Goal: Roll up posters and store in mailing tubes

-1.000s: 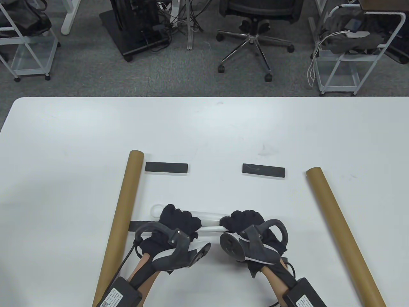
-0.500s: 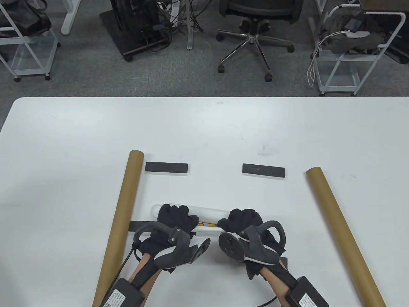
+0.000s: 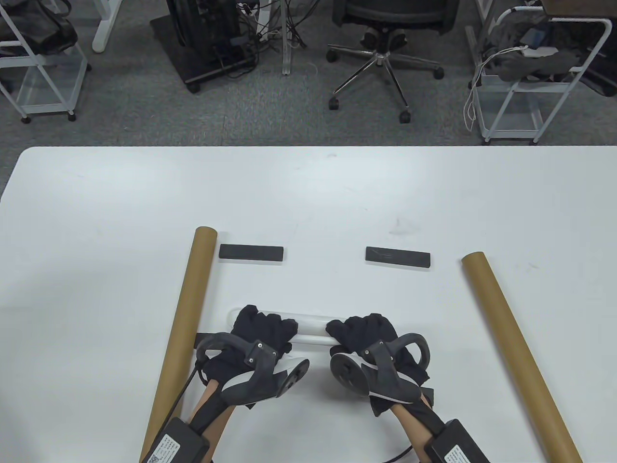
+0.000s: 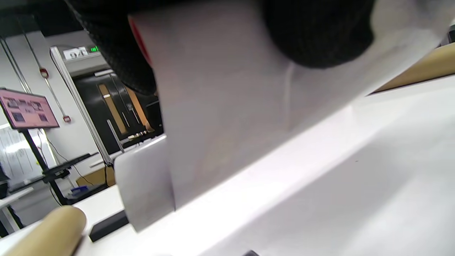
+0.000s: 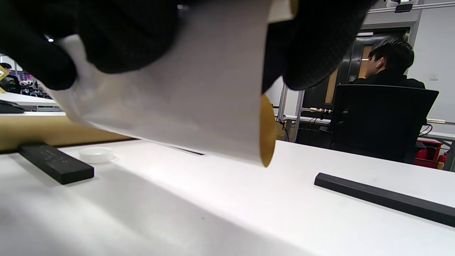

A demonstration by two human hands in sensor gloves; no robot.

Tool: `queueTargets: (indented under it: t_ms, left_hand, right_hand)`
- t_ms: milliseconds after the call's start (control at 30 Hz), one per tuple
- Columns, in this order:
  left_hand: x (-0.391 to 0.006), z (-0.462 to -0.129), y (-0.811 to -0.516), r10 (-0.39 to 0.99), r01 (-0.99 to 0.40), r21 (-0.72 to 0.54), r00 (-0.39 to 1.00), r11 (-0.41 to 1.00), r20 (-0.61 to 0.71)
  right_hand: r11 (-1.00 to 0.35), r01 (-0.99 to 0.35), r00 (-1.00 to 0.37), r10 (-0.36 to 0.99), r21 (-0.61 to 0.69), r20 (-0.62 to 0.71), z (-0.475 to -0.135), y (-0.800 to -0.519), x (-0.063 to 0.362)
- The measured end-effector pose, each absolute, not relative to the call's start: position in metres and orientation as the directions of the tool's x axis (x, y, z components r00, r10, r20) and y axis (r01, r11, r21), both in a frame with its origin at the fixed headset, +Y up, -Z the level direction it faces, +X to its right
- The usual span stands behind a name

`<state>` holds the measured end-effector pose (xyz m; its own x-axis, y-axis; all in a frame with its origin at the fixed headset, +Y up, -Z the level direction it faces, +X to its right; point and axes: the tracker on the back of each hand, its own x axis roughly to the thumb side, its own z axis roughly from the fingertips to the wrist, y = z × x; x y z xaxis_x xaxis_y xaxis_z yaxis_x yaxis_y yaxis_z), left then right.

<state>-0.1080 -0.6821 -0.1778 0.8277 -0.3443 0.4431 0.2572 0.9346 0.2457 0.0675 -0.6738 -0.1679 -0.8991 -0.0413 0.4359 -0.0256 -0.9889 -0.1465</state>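
White tabletop (image 3: 308, 202) carries a half-rolled poster (image 3: 311, 327) near its front edge. Left hand (image 3: 260, 330) and right hand (image 3: 366, 333) curl their grip around it (keeping the roll tight), mailing tubes (image 3: 185, 328) flanking for loading.

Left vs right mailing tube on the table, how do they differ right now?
The left mailing tube leans with its far end toward the right; the right mailing tube leans the opposite way. The left mailing tube lies close beside the left hand and the poster roll; the right mailing tube lies well clear of the right hand. Both are brown cardboard, flat on the table, untouched.
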Motion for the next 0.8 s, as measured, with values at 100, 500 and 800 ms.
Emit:
queueTargets:
  t_ms: [100,500,800]
  left_hand:
    - [-0.106,-0.178,-0.684,-0.313,0.233,0.225,0.833,0.946,0.455]
    - [-0.097,-0.177,-0.686,-0.380,0.293,0.251,0.807,0.922,0.452]
    - [-0.097,-0.179,-0.689,-0.373,0.296,0.236,0.821,0.926,0.433]
  right_hand:
    - [-0.992,-0.021,-0.903,-0.035,-0.126,0.429,-0.168,-0.675,0.071]
    - [-0.996,0.029,-0.902,-0.061,-0.080,0.427,-0.168,-0.682,0.071]
    - [-0.997,0.017,-0.909,-0.044,-0.069,0.414,-0.172,-0.687,0.075]
